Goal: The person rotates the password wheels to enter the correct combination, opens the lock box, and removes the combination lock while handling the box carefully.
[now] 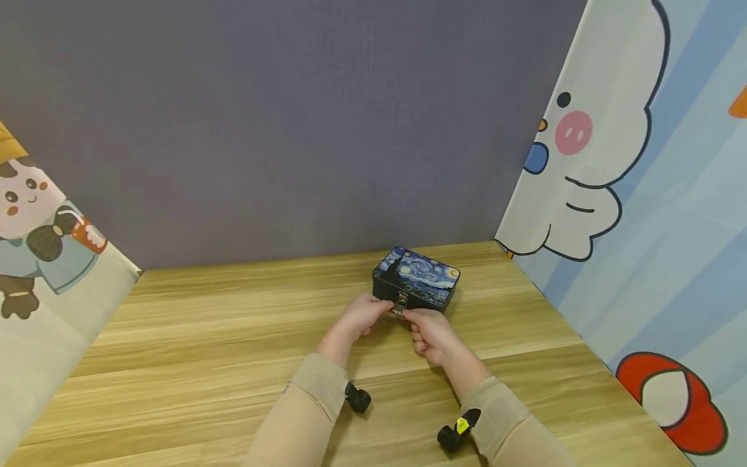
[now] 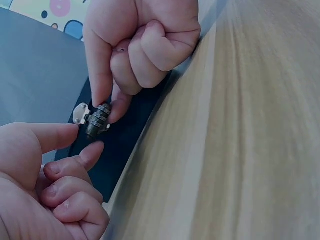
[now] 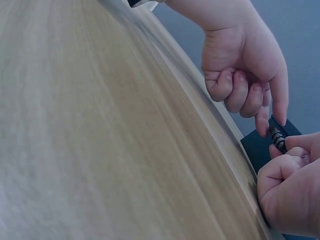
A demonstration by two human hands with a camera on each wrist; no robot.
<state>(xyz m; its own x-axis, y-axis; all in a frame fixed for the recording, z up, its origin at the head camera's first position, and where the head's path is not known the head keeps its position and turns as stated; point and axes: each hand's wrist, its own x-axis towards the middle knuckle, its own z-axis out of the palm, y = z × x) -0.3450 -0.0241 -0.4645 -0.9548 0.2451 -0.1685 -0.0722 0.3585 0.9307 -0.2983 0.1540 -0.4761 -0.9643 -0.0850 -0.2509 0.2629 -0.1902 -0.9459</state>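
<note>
A small dark tin box [image 1: 415, 277] with a swirling night-sky painting on its lid stands at the back right of the wooden table. On its front clasp hangs a small combination padlock [image 2: 99, 119] with ridged dials. My right hand [image 1: 433, 334] pinches the padlock between thumb and index finger, its other fingers folded in. At the padlock's other end is my left hand [image 1: 362, 314], thumb and index finger parted around it. A narrow gap shows between these fingertips and the padlock in the left wrist view. The left hand's remaining fingers are loosely curled.
A grey panel [image 1: 315, 130] rises behind the table [image 1: 233, 337]. Cartoon-printed curtains flank it, one on the left [image 1: 52, 324] and one on the right [image 1: 671, 259]. Small black devices [image 1: 358, 397] are strapped at both wrists.
</note>
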